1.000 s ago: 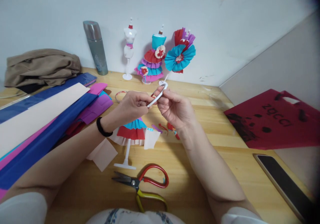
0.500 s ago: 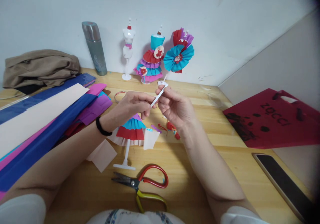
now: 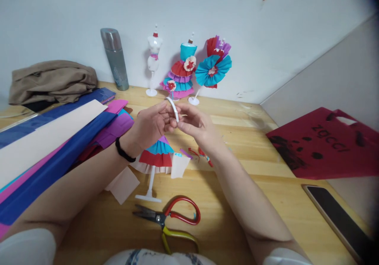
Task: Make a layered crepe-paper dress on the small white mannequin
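Above the table, between my two hands, is a narrow white curved band (image 3: 173, 108), like a thin tape roll seen almost edge-on. My right hand (image 3: 197, 124) pinches its lower end with thumb and fingers. My left hand (image 3: 151, 124), with a black band on the wrist, curls its fingers against the other side. Below the hands stands a small white dress-form on a foot, wearing a ruffled paper skirt (image 3: 156, 154) in purple, blue, red and pale pink. Its upper part is hidden by my left hand. Pale paper pieces (image 3: 180, 165) lie beside it.
Open scissors (image 3: 160, 218) lie near the front edge. Coloured paper sheets (image 3: 50, 146) and a brown cloth (image 3: 53, 81) fill the left. A flask (image 3: 115, 59), a bare white mannequin (image 3: 154, 59) and two dressed ones (image 3: 186, 73) stand behind. At right are a red bag (image 3: 322, 146) and phone (image 3: 334, 213).
The white band has turned from a straight slant to a curved, more upright view and shifted left. My right hand has moved left and down along it, closer to my left hand.
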Demonstrator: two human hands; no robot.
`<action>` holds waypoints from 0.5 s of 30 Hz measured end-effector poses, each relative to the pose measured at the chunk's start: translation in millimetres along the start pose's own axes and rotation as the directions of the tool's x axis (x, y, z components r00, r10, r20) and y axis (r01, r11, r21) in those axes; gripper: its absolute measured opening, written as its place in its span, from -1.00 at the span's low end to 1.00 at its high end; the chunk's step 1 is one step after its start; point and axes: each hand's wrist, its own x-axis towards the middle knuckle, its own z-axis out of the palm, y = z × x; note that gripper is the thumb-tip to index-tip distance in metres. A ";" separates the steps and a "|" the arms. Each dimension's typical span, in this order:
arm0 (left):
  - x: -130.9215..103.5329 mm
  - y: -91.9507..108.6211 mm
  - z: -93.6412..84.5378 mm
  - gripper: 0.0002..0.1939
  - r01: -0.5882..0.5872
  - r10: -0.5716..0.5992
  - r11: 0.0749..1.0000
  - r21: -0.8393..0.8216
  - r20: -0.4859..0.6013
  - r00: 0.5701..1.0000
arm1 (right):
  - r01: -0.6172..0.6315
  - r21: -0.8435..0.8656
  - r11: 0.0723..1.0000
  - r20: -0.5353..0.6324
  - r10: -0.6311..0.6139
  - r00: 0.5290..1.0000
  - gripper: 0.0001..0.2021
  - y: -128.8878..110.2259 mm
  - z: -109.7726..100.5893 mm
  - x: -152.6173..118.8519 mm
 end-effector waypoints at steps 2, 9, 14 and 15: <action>0.3 -0.2 0.6 -0.75 0.015 -0.015 1.000 -0.009 -0.034 0.999 | -0.012 -0.031 0.999 -0.002 0.012 1.000 -0.62 0.8 0.4 0.2; 3.7 -1.7 -7.6 -0.77 0.050 -0.033 0.972 0.228 -0.079 0.996 | -0.015 -0.111 0.994 0.069 0.023 0.997 -0.73 3.3 -6.5 2.8; -1.5 12.2 -9.3 -0.75 0.095 -0.015 0.796 0.598 -0.138 0.990 | -0.035 -0.214 0.976 0.068 0.050 0.996 -0.82 -2.1 -10.0 0.8; -2.5 15.2 -8.8 -0.78 0.051 0.058 0.759 0.649 -0.145 0.988 | -0.045 -0.232 0.972 0.049 0.058 0.997 -0.82 -3.2 -10.2 0.2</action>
